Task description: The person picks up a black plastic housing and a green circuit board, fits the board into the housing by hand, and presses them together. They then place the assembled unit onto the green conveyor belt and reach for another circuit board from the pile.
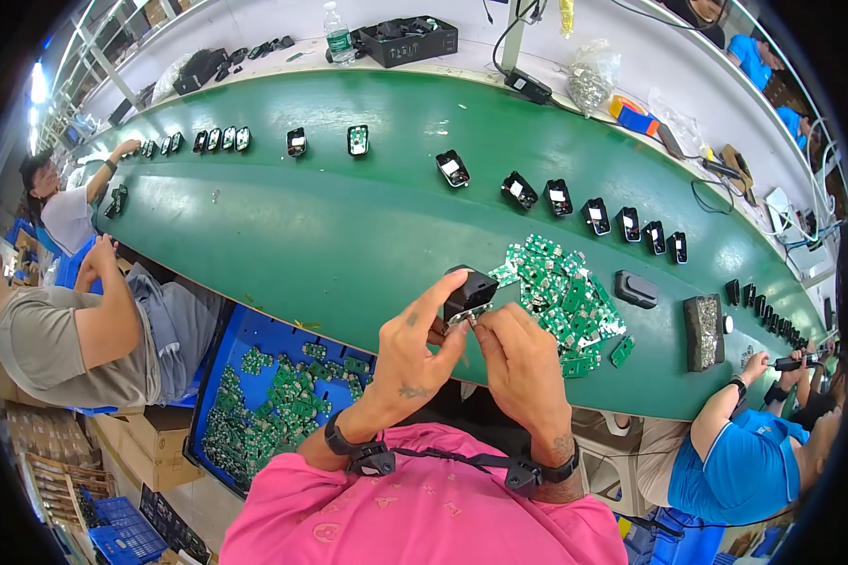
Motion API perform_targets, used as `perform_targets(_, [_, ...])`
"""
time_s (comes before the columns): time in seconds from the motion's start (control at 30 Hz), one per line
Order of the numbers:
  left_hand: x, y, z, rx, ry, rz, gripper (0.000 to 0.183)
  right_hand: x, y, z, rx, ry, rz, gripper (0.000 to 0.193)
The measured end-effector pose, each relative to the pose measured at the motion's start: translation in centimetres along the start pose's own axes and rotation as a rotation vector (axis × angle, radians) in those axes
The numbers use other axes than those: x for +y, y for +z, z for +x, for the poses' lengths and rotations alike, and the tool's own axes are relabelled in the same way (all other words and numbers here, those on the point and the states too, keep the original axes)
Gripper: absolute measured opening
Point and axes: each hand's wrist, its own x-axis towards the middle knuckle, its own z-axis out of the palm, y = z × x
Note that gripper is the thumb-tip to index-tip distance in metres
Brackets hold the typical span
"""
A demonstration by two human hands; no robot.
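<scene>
Close in front of me, my left hand point(411, 350) is closed around a small black plastic housing point(475, 290), its thumb under the lower edge and its index finger along the top. My right hand point(526, 365) is pinched at the same edge of the housing. Small pale and metallic parts show between the fingertips, but I cannot make out what the right fingers grip. Just beyond the right hand, a heap of green circuit boards point(558, 299) lies on the green work table point(339, 221). One loose board point(622, 351) rests right of the heap.
Open black housings point(595, 217) stand in a row along the table. Right of the heap are a closed black case point(636, 289) and a dark block point(704, 333). A blue bin point(238, 344) of boards sits at lower left. Co-workers sit on both sides.
</scene>
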Motion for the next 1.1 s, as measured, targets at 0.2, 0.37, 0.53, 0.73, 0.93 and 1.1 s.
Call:
perform_targets(0.2, [0.2, -0.1, 0.1, 0.004, 0.015, 0.013, 0.058, -0.3, -0.4, -0.1, -0.015, 0.022, 0.027, 0.004])
perform_targets(0.37, [0.3, -0.6, 0.2, -0.071, 0.097, 0.086, 0.056, -0.3, -0.7, 0.1, -0.023, 0.027, 0.068, 0.005])
perform_targets(0.53, [0.5, -0.7, 0.3, -0.107, 0.105, 0.086, 0.056, -0.1, -0.7, -0.3, 0.015, 0.025, 0.117, 0.004])
perform_targets(0.73, [0.8, -0.1, -0.3, -0.052, 0.088, 0.087, 0.057, -0.5, -0.5, -0.9, 0.033, 0.059, 0.051, 0.003])
perform_targets(0.93, [1.3, 0.2, -0.2, -0.025, 0.105, 0.121, 0.057, -0.1, -0.7, -1.0, 0.035, 0.003, 0.045, 0.003])
perform_targets(1.1, [0.5, 0.8, -0.9, 0.045, 0.264, 0.285, 0.055, 0.0, -0.3, -1.1, 0.044, 0.01, 0.046, 0.003])
